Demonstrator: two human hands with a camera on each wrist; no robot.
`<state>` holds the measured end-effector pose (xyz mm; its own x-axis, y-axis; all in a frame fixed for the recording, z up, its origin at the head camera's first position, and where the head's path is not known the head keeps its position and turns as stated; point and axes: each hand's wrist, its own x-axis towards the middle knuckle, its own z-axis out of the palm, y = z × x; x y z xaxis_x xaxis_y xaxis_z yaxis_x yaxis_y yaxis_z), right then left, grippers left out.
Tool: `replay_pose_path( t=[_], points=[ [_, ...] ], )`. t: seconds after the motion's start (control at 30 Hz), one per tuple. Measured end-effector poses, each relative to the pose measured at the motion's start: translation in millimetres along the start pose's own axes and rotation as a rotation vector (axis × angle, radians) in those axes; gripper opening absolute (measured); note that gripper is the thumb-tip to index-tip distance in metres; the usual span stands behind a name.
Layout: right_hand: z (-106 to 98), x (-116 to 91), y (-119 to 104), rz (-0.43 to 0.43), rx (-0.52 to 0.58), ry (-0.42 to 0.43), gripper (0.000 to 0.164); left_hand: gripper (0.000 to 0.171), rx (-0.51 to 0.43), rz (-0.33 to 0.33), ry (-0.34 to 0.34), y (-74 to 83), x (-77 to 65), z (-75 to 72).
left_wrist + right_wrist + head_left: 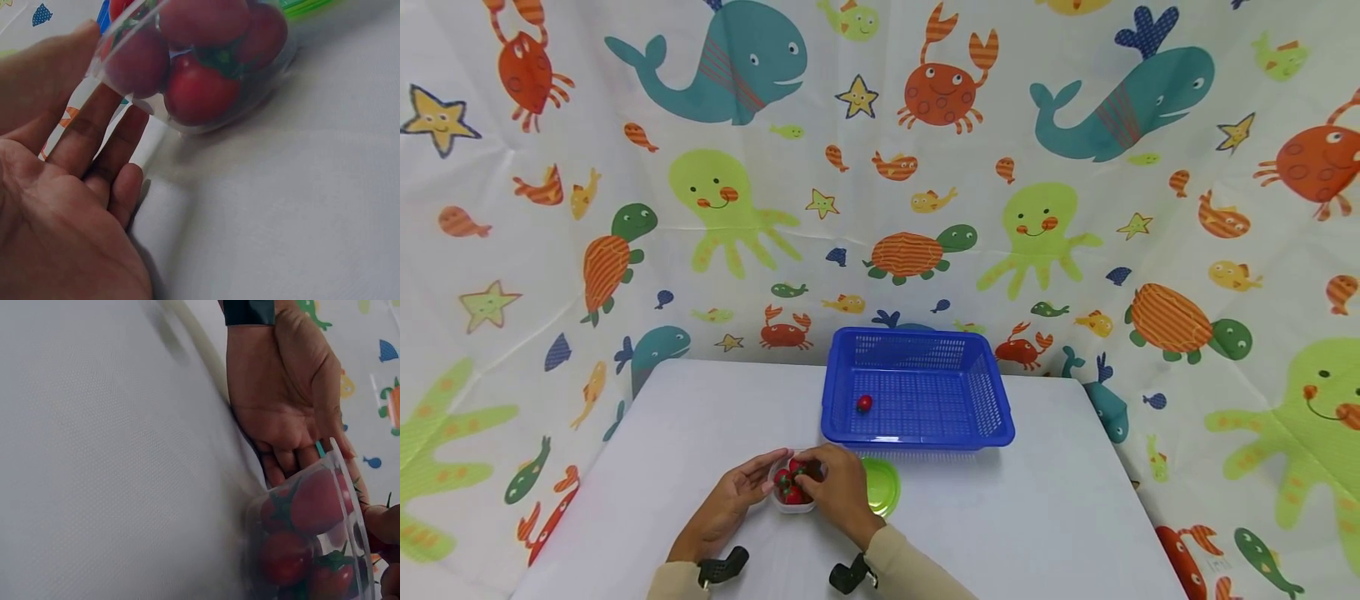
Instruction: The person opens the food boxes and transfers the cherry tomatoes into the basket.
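Observation:
A small clear plastic container [795, 507] holds several red cherry tomatoes [203, 90] with green stems. My left hand [730, 500] is at its left side, with thumb and loosely straight fingers touching the outer wall near the rim. Over the opening, my right hand [838, 487] pinches a cherry tomato [377, 545] between thumb and fingers, seen partly at the edge of the right wrist view. Behind the hands stands a blue basket [917, 443], with one cherry tomato [865, 403] lying inside near its left. A round green lid [887, 485] lies right of the container, partly hidden by my right hand.
The white-covered table [1037, 517] lies under everything. A white curtain [865, 183] printed with sea animals hangs behind and along both sides. The basket's back edge is close to the curtain. A black strap device [724, 567] sits on each wrist.

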<state>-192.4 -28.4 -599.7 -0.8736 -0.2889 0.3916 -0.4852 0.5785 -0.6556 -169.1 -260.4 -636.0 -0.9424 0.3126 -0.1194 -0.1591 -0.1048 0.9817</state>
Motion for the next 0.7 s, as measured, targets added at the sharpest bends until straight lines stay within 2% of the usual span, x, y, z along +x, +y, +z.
replay_pose_path(
  t=[0.2, 0.43, 0.7],
  points=[
    [-9.1, -1.8, -4.0, -0.033, 0.063, 0.026, 0.028, 0.06, 0.01, -0.01, 0.003, 1.2, -0.2, 0.4],
    [-23.9, -3.2, -11.1, -0.006, 0.181, -0.006, 0.029, 0.06, 0.009, -0.028, 0.016, 3.3, -0.5, 2.1],
    [-39.1, -1.1, -18.2, 0.004, 0.243, -0.013, 0.029, 0.061, -0.001, -0.027, 0.018, 2.0, 0.0, 2.3]
  ],
)
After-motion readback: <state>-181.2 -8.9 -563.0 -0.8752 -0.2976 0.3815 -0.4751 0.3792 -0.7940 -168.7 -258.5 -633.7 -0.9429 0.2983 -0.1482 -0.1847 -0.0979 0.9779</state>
